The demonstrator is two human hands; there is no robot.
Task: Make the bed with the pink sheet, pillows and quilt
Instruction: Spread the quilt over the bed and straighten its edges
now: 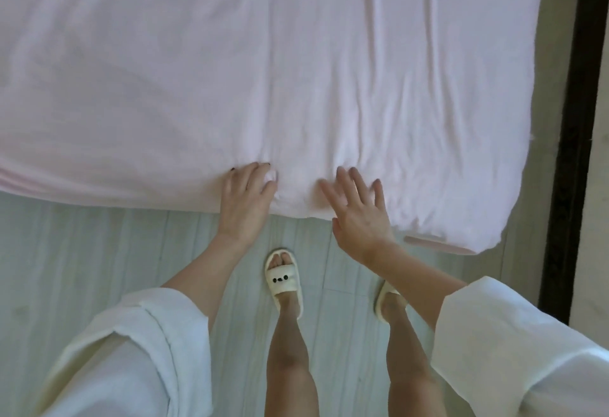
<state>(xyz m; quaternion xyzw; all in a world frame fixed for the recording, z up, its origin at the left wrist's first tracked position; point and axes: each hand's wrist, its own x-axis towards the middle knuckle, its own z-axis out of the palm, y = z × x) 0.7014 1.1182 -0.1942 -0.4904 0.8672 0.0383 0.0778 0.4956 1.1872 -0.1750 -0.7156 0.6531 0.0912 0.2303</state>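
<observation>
Left hand (247, 200) grips pink quilt (296, 70) edge; right hand (359, 215) spread flat.

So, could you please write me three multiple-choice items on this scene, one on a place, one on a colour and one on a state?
1. Where are both hands?
A. at the sheet's near edge
B. on the floor
C. on a pillow

2. What colour is the sheet?
A. blue
B. pink
C. green

3. How is the right hand?
A. clenched in a fist
B. gripping a slipper
C. fingers spread straight

Key: 1 A, the left hand and right hand lie on the sheet by its near edge; 2 B, the cloth is pale pink; 3 C, its fingers are straight and apart.
</observation>
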